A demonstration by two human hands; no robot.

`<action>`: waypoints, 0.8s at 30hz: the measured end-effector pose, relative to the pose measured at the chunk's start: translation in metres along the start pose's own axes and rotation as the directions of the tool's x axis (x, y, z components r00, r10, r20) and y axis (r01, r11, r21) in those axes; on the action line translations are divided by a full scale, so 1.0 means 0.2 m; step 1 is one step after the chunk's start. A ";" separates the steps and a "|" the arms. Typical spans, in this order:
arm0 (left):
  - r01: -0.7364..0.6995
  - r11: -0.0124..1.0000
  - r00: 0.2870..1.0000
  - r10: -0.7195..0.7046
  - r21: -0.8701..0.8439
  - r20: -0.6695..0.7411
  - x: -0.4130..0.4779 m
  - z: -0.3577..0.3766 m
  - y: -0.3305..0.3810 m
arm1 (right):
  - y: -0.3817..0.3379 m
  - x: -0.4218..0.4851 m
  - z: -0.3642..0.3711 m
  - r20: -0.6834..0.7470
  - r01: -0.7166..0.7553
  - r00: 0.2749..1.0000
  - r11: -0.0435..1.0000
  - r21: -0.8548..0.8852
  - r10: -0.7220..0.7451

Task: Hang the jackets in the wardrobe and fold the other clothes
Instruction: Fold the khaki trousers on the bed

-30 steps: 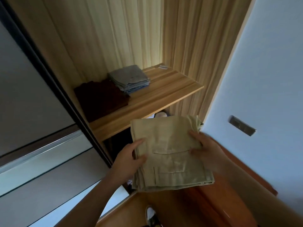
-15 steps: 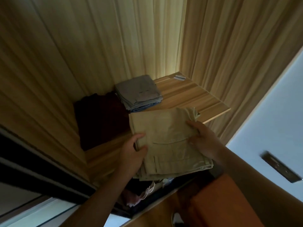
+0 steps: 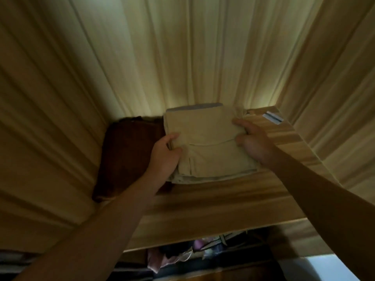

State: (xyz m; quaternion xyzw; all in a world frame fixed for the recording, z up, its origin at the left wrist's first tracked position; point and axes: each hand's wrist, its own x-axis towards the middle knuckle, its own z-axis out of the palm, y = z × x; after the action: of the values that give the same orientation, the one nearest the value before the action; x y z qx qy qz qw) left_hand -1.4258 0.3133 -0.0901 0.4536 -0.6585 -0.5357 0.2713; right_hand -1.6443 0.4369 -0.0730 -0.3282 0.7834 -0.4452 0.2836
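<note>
On the pale striped-grain wooden shelf inside the wardrobe, your folded beige cotton trousers sit mid-frame, pocket flap facing up.

Left hand: grips the trousers' 9 o'clock edge, thumb on top, fingers curled under the fold.

Right hand: grips the 3 o'clock edge, thumb and one finger pressed on the top layer. Its other fingers are not readable.

Both of your forearms come in from 6 o'clock, over the shelf's front edge.

Neighbours, relative to the trousers:
- 12 o'clock: a thin strip of a grey-blue folded stack pokes out from beneath the far edge, so the trousers lie over it. Can't tell if their full weight is down.
- 9 o'clock: a dark brown folded garment lies flat on the shelf, just beside the trousers. Your left wrist crosses over it.
- 2 o'clock: a small pale-blue striped label lies on bare wood near the back right corner, apart from the cloth.
- 6 o'clock, under the shelf: a jumble of pinkish and dark clothes, too blurred to identify.

The wood-grain back panel fills the top of the view.
</note>
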 end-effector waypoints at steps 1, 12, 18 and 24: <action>0.001 1.000 1.000 -0.001 0.007 -0.010 0.09 0.01 0.02 | -0.02 0.10 0.00 0.013 0.004 1.000 1.000 0.009 -0.004; 0.058 0.977 0.996 -0.044 0.207 -0.075 0.82 0.09 -0.23 | 0.21 0.86 0.22 0.149 -0.024 0.986 0.943 -0.333 0.078; -0.165 0.602 0.974 0.225 0.781 0.032 0.99 0.26 -0.19 | 0.20 1.02 0.38 0.085 0.231 0.966 0.673 -0.703 -0.243; -0.133 0.509 0.990 0.106 0.850 0.091 1.07 0.33 -0.40 | 0.41 1.11 0.51 0.157 0.224 0.975 0.707 -0.671 -0.159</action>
State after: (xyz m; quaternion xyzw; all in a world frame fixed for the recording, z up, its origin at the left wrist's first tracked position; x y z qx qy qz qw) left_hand -1.5520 0.1524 -0.2133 0.4745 -0.8697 -0.1298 0.0409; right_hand -1.7294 0.2452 -0.2241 -0.5081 0.8405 -0.1371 0.1289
